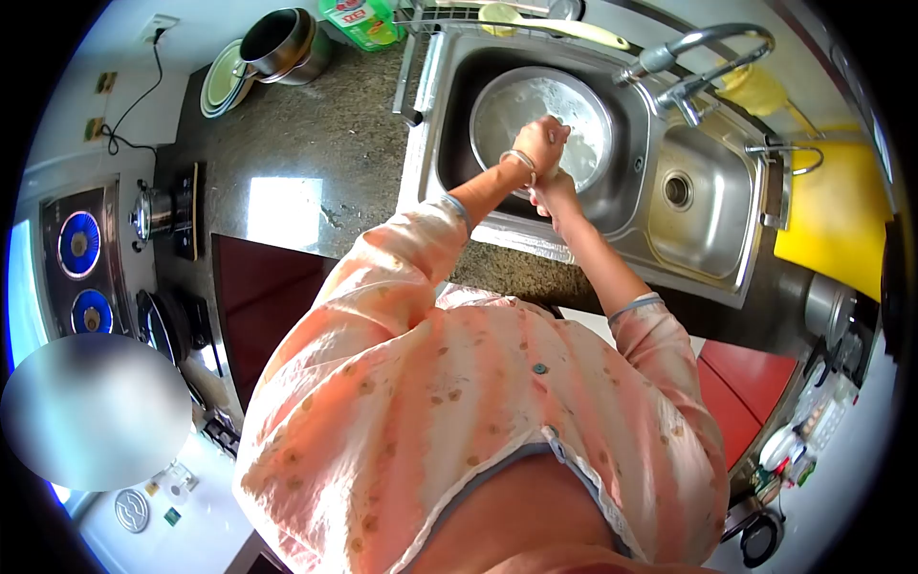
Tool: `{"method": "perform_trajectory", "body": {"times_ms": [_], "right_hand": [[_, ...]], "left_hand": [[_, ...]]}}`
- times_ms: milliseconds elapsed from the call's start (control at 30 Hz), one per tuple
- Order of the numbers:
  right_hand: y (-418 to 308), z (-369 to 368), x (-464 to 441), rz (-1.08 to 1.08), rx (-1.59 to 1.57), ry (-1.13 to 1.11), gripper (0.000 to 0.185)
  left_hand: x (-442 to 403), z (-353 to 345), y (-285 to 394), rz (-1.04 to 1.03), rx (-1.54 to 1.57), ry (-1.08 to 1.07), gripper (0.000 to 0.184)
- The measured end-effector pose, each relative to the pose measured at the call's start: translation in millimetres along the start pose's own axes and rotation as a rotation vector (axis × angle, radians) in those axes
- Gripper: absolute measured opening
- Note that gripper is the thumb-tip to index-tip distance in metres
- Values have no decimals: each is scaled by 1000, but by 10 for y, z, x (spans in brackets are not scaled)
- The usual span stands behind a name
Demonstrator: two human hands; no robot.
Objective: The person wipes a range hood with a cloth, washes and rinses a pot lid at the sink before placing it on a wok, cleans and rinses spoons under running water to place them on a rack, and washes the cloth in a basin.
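Note:
My left hand [541, 143], with a bracelet at the wrist, is closed above a round metal basin [486, 124]. Just below it and close against it is my right hand [557, 195], whose fingers are also curled in. A little of something pale shows between the two hands, but I cannot make out what it is. Cloudy, foamy water [545, 93] lies in the basin, which stands in the larger bowl of a steel double sink [639, 196].
A tap [684, 91] arches over the sink's divider. Behind the basin, a ladle [583, 32] rests on a wire rack. Pots [282, 48], plates [225, 78] and a green detergent bottle [363, 21] stand on the dark counter [316, 134]. A yellow board [837, 215] is at right.

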State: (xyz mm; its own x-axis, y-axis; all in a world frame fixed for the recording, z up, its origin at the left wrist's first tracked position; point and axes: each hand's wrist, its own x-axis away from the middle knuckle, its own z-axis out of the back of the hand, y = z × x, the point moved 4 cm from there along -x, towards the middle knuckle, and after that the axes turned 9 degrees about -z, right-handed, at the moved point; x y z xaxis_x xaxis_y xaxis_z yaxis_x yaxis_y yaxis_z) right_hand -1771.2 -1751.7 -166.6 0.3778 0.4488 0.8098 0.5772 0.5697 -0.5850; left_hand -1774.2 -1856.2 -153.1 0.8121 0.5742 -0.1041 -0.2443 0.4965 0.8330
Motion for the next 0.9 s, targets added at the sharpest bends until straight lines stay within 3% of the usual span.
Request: {"method": "perform_trajectory", "body": {"times_ms": [67, 133, 200, 300, 433, 500, 567, 633, 667, 700, 733, 767, 833, 900], "right_hand": [[20, -3, -76, 45, 42, 30, 31], [31, 33, -209, 306, 98, 153, 34], [-1, 28, -156, 347, 196, 167, 36], [67, 70, -291, 465, 448, 279, 42], [134, 108, -296, 461, 617, 317, 49], [167, 113, -280, 360, 733, 368, 51], [211, 199, -385, 364, 724, 254, 54], [123, 254, -326, 277, 675, 36, 53], [64, 313, -347, 405, 621, -19, 53], [0, 388, -356, 532, 562, -72, 53], [-104, 515, -270, 386, 447, -117, 52], [-160, 615, -273, 394, 295, -153, 48], [-204, 752, -258, 264, -157, -109, 43], [-258, 678, -171, 75, -428, -168, 38]], "left_hand": [[-7, -23, -65, 106, 34, 72, 30], [-25, -76, -185, 259, 123, 114, 35], [-28, -82, -257, 404, 197, 182, 40], [8, -55, -318, 461, 221, 298, 40], [126, -133, -422, 694, 438, 367, 48], [193, -76, -351, 844, 682, 302, 49], [239, -111, -274, 1209, 953, 315, 39], [153, -255, -612, 867, 401, -14, 36], [208, -12, -432, 872, 399, 0, 36], [219, 218, -131, 688, 282, -274, 37], [232, 251, -60, 598, 221, -406, 39], [249, 284, 14, 496, 163, -525, 41], [388, 116, -251, 878, 1038, 107, 44], [439, -45, -148, 775, 1141, 84, 48]]}}
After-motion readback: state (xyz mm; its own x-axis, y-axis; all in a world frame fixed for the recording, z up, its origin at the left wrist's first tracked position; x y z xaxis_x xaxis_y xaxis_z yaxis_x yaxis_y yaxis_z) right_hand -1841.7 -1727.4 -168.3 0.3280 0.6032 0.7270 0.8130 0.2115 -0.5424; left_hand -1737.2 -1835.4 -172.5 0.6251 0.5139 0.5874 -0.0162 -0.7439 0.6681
